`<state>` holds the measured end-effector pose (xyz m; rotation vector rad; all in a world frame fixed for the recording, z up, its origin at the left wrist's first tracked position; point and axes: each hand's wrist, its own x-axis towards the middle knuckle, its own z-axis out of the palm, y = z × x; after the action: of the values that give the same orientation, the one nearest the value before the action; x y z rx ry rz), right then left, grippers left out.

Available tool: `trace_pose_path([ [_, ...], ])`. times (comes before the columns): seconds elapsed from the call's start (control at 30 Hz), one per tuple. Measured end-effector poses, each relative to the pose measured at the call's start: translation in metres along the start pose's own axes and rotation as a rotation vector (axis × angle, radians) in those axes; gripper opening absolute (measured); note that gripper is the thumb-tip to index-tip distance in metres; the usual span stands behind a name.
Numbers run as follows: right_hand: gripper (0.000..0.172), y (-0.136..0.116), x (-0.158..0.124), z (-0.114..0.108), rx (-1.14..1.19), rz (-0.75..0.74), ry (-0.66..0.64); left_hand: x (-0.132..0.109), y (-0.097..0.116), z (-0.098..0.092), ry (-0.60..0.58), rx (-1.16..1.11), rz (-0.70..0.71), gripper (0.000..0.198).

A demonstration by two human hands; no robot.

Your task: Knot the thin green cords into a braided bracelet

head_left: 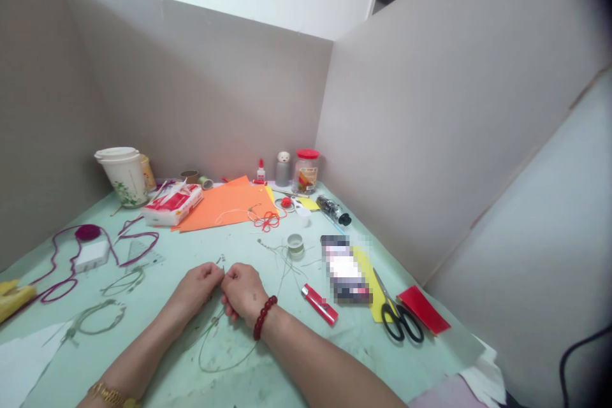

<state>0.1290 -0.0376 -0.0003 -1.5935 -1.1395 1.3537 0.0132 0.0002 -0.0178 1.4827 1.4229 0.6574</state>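
My left hand [201, 284] and my right hand [243, 290] meet low over the middle of the table, fingertips pinched close together. Both are closed on a thin green cord [220, 371], whose loop hangs below and between them onto the tabletop. The pinched section is mostly covered by my fingers. Right of my right hand lie a red lighter [319, 304] and a small spool [295, 247] with loose green strands near it. Finished-looking green cord bracelets [98, 322] rest to the left of my left forearm.
Black-handled scissors [401, 324], a red packet [423, 309] and a pixelated phone [347, 271] lie at right. Orange sheets [229, 207], a tissue pack [173, 204], a white cup [122, 178] and a red-lidded jar [306, 172] stand farther back. Purple yarn [88, 233] spreads at left. Grey partitions enclose the table.
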Motion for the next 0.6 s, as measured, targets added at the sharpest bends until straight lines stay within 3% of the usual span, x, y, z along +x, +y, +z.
trace_pose_path([
  [0.43,0.012,-0.004,-0.004,0.0,0.04,0.052,-0.01,-0.009,0.012,-0.005,-0.124,-0.075,-0.106,0.036],
  [0.6,0.014,-0.005,-0.006,-0.001,0.049,0.04,-0.035,-0.014,0.015,-0.006,-0.147,-0.121,-0.076,0.025],
])
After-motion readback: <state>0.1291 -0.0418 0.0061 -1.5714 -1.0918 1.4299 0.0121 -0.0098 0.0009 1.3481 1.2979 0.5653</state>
